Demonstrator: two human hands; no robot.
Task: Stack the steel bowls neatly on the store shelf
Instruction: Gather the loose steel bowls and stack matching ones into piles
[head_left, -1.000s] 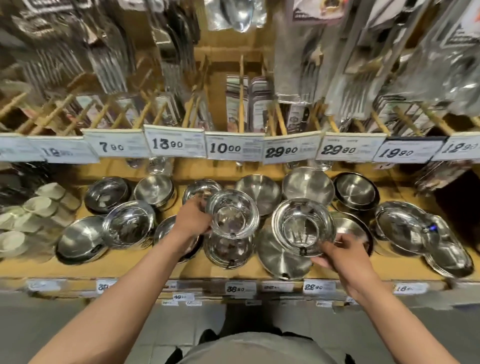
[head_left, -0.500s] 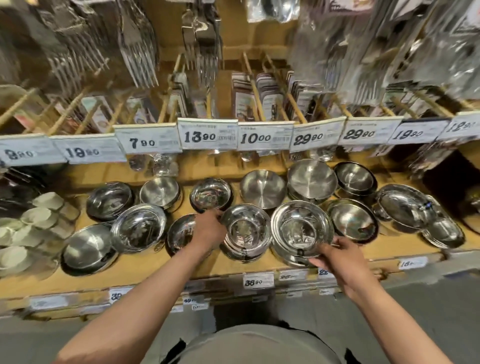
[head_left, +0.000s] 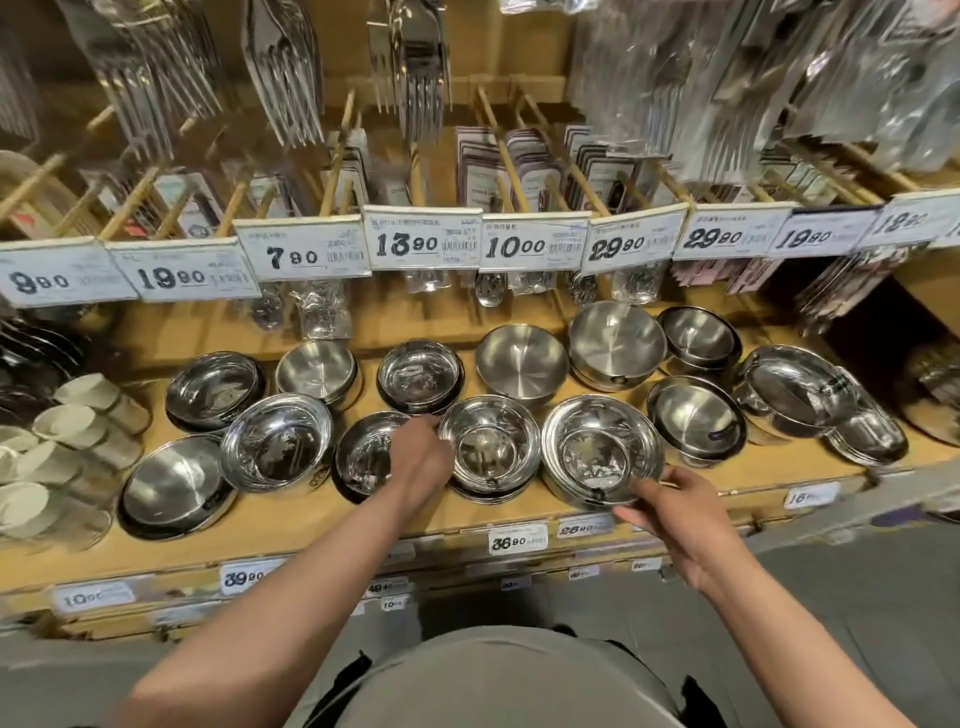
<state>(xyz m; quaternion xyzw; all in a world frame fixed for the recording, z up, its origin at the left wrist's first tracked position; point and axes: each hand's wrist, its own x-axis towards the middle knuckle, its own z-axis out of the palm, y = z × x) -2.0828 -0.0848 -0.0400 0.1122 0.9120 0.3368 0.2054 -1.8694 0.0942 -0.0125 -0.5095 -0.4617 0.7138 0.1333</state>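
Many steel bowls (head_left: 602, 449) | wooden shelf (head_left: 311, 519) | right hand (head_left: 680, 514) fingers pinch one rim | left hand (head_left: 421, 457) grip unclear

steel bowls (head_left: 491, 447) on wooden shelf (head_left: 311, 525), hands (head_left: 423, 460) touching two stacks

lifted bowl (head_left: 488, 449) lowered onto stack, wide bowl (head_left: 602, 449) too

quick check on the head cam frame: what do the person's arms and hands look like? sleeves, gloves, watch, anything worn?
Both arms are bare from where they enter the frame down to the fingers: no sleeves in view, no gloves. The left hand and right hand show no rings, and neither wrist carries a watch or band. The only clothing visible is a plain grey-beige top at the bottom edge, over something dark below it.
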